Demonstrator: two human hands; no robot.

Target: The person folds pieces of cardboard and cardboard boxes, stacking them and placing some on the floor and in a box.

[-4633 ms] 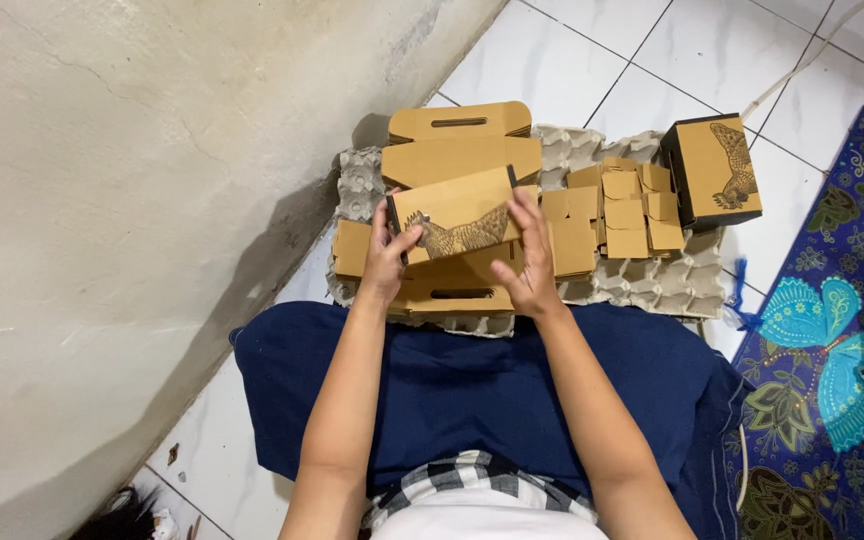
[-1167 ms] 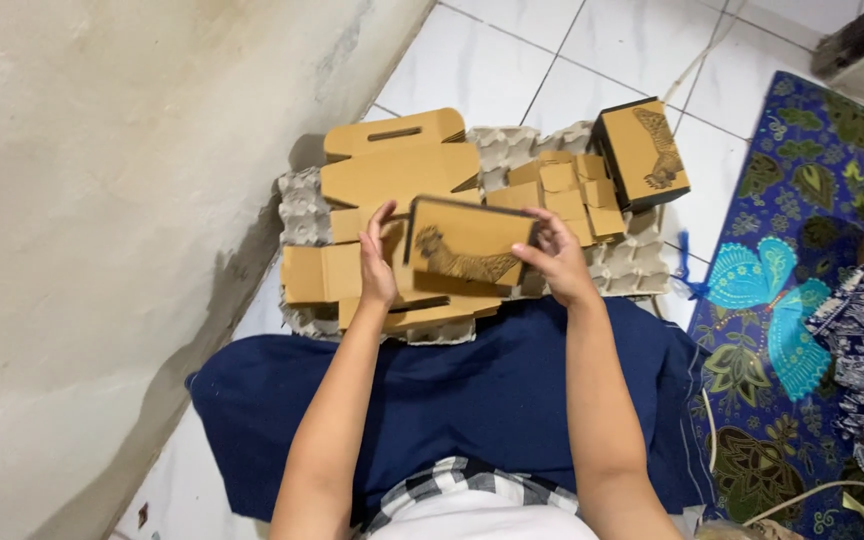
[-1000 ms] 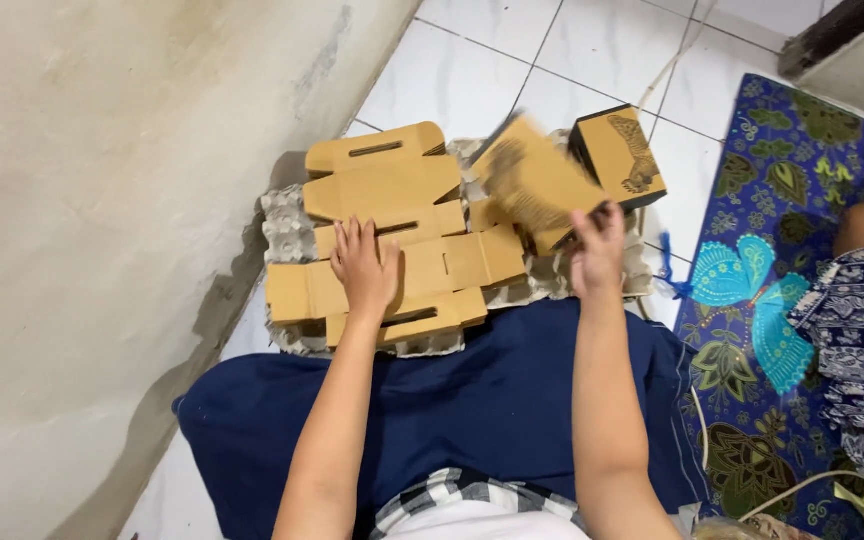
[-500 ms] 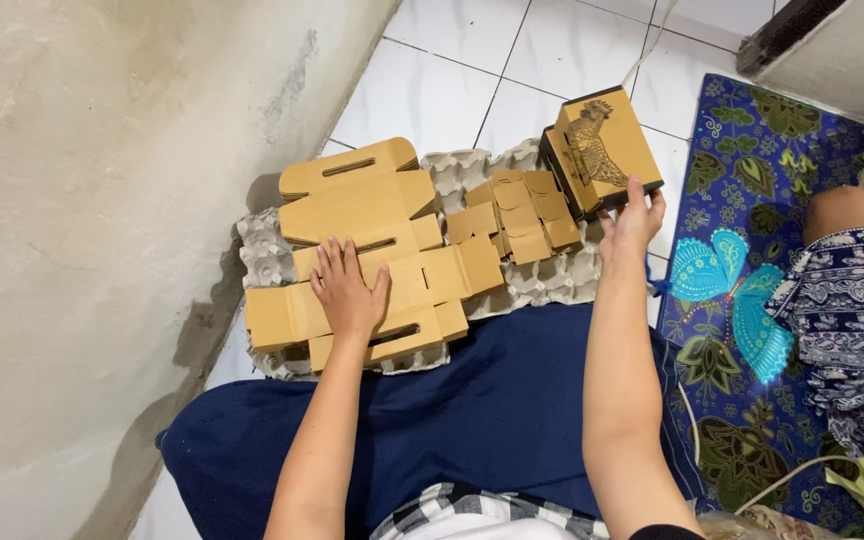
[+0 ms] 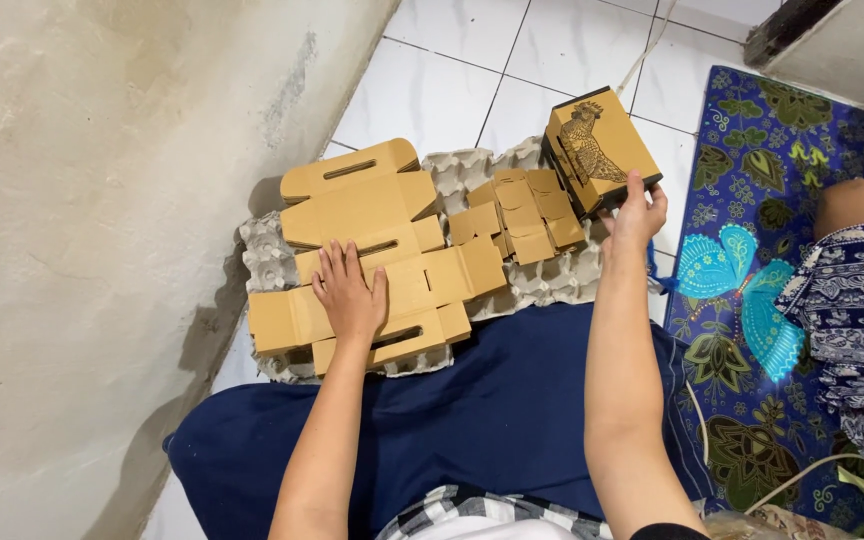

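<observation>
The left hand (image 5: 350, 297) lies flat, its grip wide, on a stack of unfolded cardboard box blanks (image 5: 372, 255) over grey egg trays (image 5: 472, 170). The right hand (image 5: 635, 212) grips the near edge of a folded cardboard box with a rooster print (image 5: 600, 148), just beyond its fingers.

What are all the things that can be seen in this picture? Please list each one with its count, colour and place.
Folded box: one, brown with a rooster drawing, upper right, at the right fingertips.
Flat box blanks: a pile, brown, on the egg trays.
Egg trays: grey, on the floor.
Floor tiles: white, top.
Wall: off-white, left.
Mat: one, blue with butterflies, right.
Another person's knee: far right.
Left hand: flat on the blanks.
Right hand: touching the folded box.
</observation>
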